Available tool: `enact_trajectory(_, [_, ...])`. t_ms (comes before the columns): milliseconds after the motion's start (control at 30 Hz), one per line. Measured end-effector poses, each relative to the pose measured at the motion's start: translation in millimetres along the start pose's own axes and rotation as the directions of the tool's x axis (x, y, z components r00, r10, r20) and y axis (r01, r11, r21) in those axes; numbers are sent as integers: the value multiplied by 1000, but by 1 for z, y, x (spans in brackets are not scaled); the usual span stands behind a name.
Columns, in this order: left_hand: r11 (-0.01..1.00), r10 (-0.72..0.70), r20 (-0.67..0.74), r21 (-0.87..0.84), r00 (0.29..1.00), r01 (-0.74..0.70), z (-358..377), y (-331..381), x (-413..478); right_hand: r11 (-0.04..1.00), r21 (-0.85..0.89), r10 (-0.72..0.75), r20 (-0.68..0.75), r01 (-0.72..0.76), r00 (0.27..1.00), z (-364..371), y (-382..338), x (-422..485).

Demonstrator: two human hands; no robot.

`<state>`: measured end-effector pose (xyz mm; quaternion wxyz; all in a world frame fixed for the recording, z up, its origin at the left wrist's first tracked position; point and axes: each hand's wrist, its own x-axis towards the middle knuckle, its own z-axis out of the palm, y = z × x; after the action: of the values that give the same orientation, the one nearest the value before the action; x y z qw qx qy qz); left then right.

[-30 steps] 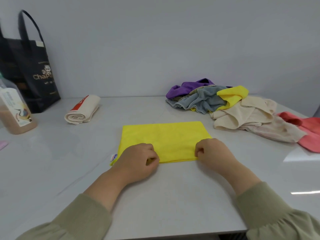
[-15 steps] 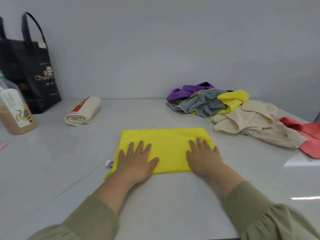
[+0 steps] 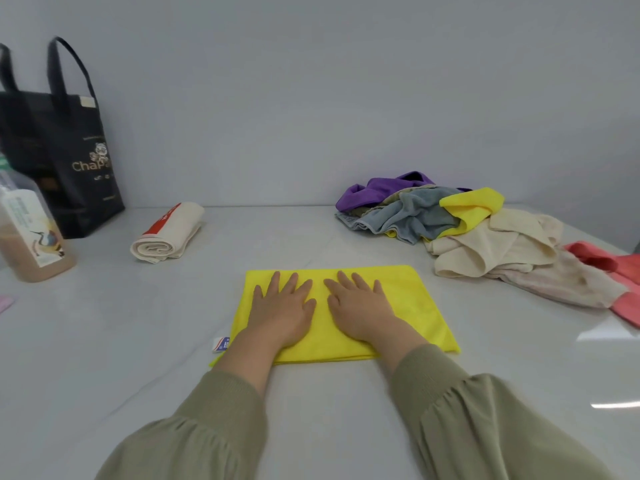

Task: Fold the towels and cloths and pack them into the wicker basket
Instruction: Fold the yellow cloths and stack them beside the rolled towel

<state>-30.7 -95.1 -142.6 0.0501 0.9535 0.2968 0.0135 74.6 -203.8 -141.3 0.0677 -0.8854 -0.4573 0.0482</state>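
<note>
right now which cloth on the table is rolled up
The cream cloth with a red patch, alone on the left by the black tote bag. The yellow cloth in front lies flat; the rest are crumpled in a pile.

Matt yellow cloth (image 3: 408, 306) on glossy table (image 3: 104, 341)

Black tote bag (image 3: 69, 161) at far left, bottle of brown liquid (image 3: 33, 237) just beside it, on pale table (image 3: 138, 341)
</note>
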Motion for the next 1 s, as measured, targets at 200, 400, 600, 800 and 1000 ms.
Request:
enact_trajectory(200, [997,-78,78,6,994,78,1,-10,3,974,-4,228,40,-228,973,-8,35,7])
enact_trajectory(400, [989,-139,80,-42,987,142,0,-24,1,950,-10,312,27,-312,950,-9,56,9])
enact_trajectory(600, [995,-90,-202,28,975,97,-17,-20,-6,924,-69,378,37,-375,925,-16,49,5])
enact_trajectory(800, [998,-65,-290,-24,955,61,-17,-14,-13,819,-417,460,69,-394,885,-40,21,-22])
enact_trajectory(1000, [985,-165,-231,-79,959,151,-17,-24,-17,922,-289,377,531,-256,759,-85,1,-76])
